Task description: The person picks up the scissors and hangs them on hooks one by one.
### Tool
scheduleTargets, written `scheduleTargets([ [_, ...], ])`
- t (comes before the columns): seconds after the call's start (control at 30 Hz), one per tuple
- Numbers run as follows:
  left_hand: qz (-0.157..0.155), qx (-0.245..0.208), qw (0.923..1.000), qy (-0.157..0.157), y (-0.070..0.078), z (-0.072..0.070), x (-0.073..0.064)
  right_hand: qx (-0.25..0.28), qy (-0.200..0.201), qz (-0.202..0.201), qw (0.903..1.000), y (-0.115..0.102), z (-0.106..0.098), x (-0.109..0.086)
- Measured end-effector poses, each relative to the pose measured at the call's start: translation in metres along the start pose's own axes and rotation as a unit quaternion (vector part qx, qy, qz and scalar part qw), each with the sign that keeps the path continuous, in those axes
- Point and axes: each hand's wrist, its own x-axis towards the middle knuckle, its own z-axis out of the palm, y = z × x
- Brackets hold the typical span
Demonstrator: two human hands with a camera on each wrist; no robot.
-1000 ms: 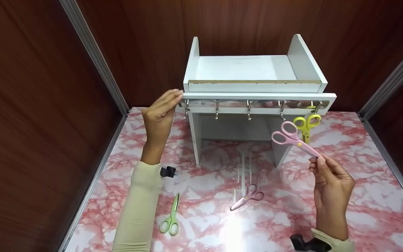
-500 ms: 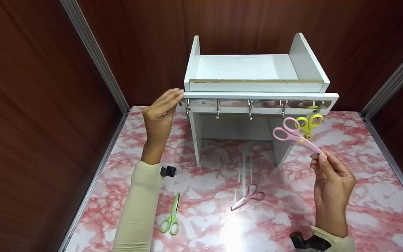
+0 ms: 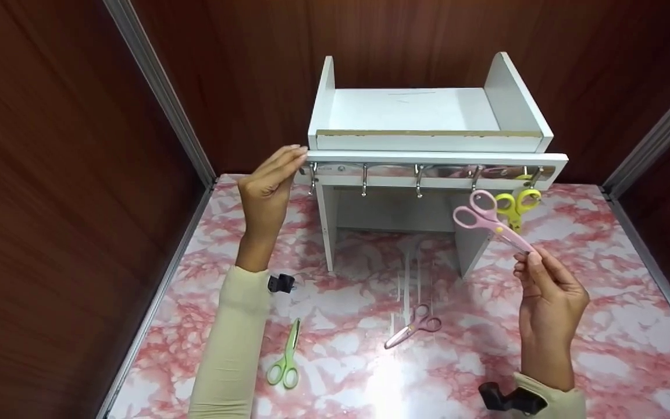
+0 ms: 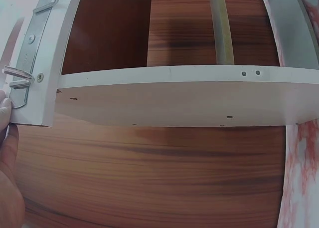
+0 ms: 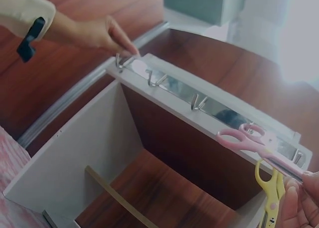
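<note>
My right hand (image 3: 551, 299) pinches a pair of pink scissors (image 3: 489, 218) by the blades, handle loops pointing up and left. In the head view those loops overlap the lower tip of the fourth metal hook from the left on the white shelf's hook rail (image 3: 390, 170). Yellow scissors (image 3: 515, 203) hang from the rightmost hook, partly behind the pink pair. My left hand (image 3: 268, 180) reaches up with extended fingers, their tips touching the rail's left end. In the left wrist view, fingertips (image 4: 5, 108) show at the rail's end beside a hook.
The white shelf (image 3: 407, 110) stands at the back against dark wood panels. Green scissors (image 3: 284, 361) lie front left on the pink marbled table (image 3: 335, 378). Another pair of pink scissors (image 3: 413, 327) lies near the middle. Metal frame strips edge both sides.
The right hand has raised the pink scissors slightly, bringing the loops closer to the fourth hook. The left hand stays at the rail's end. The head view has shifted a little.
</note>
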Motion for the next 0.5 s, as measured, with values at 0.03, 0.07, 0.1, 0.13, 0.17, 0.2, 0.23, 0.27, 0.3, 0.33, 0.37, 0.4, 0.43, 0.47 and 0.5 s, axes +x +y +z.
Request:
scheduleTargets([
  [0.03,-0.001,0.0,1.0,-0.001,0.0,0.0,0.0,0.001,0.001,0.001,1.0,0.0,0.0,0.0],
  [0.07,0.0,-0.001,1.0,-0.001,0.0,0.0,0.0,0.003,0.001,0.003,1.0,0.001,0.0,0.0],
  [0.1,0.0,-0.002,1.0,-0.001,0.0,0.0,0.0,0.005,0.002,0.005,1.0,0.001,0.0,0.0],
  [0.13,0.0,-0.002,1.0,-0.001,0.001,0.001,0.0,0.006,0.004,0.007,1.0,0.002,0.0,0.0],
  [0.17,0.0,-0.002,1.0,-0.002,0.001,0.001,0.0,0.006,0.005,0.008,0.9999,0.003,0.0,0.0],
  [0.2,-0.001,-0.003,1.0,-0.003,0.001,0.001,0.0,0.007,0.006,0.009,0.9999,0.004,0.0,0.0],
  [0.23,-0.001,-0.002,1.0,-0.003,0.001,0.001,0.0,0.008,0.008,0.01,0.9999,0.004,0.0,0.001],
  [0.27,-0.001,-0.003,1.0,-0.003,0.001,0.001,0.0,0.009,0.009,0.012,0.9998,0.005,0.0,0.001],
  [0.3,-0.001,-0.003,1.0,-0.002,0.001,0.001,0.0,0.009,0.01,0.015,0.9998,0.006,-0.001,0.001],
  [0.33,-0.001,-0.004,1.0,-0.002,0.001,0.001,0.0,0.007,0.011,0.017,0.9998,0.008,-0.001,0.001],
  [0.37,0.0,-0.006,1.0,0.0,0.0,0.001,0.0,0.006,0.011,0.019,0.9997,0.009,-0.001,0.002],
  [0.4,0.001,-0.007,1.0,0.001,0.0,0.001,0.0,0.005,0.012,0.023,0.9997,0.01,-0.002,0.002],
  [0.43,0.003,-0.008,1.0,0.002,0.0,0.001,0.0,0.002,0.012,0.026,0.9996,0.012,-0.002,0.003],
  [0.47,0.004,-0.011,0.9999,0.004,0.0,0.001,0.0,-0.001,0.013,0.03,0.9995,0.013,-0.003,0.003],
  [0.5,0.006,-0.012,0.9999,0.004,0.0,0.002,0.0,-0.005,0.014,0.033,0.9993,0.015,-0.003,0.004],
])
